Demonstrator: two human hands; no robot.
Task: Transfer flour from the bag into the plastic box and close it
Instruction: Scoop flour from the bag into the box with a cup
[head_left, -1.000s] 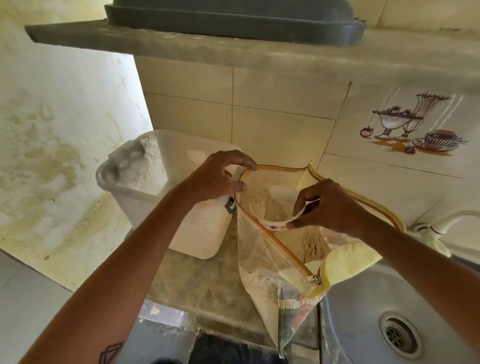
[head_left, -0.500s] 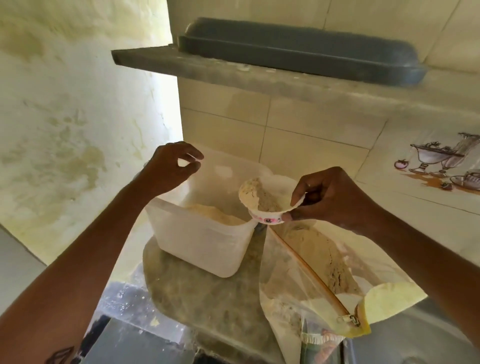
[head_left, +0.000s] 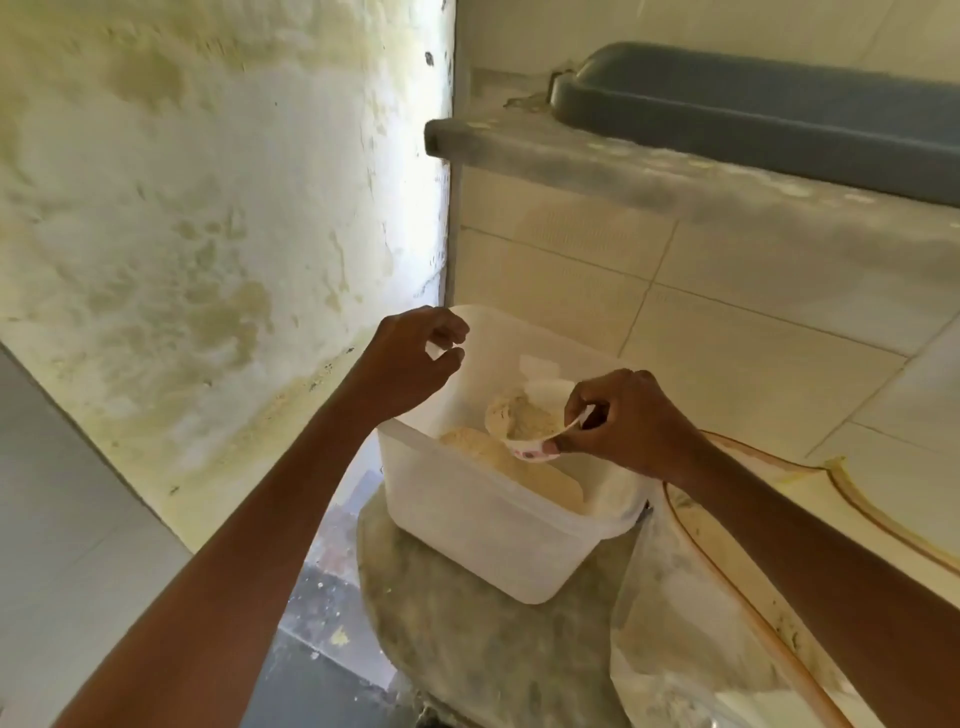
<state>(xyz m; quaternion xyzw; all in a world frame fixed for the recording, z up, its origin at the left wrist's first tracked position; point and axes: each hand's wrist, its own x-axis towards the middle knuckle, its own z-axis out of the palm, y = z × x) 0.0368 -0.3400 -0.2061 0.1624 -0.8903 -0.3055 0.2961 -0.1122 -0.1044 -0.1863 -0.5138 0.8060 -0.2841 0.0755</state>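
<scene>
Since half a second ago the right hand has carried the small cup leftward, off the bag and over the open box, while the left hand has stayed raised near the box's far left corner.

Largest in view is the stained wall on the left, with cream tiles behind the work area and a grey shelf above them carrying a blue-grey tub. Below sits the stone tabletop, dusted with flour.

On it stands the plastic box — translucent white, lid off — with a mound of flour heaped against its near wall. Just right of the box, touching or nearly touching it, lies the flour bag, clear plastic with an orange-brown zip edge, its mouth open under the right forearm.

The right hand pinches the rim of the cup between thumb and curled fingers; the cup is tilted toward the left and filled with flour, held above the box's interior. The left hand hovers at the box's upper left edge with fingers curled in toward the thumb; motion blur hides whether it holds or touches anything.
</scene>
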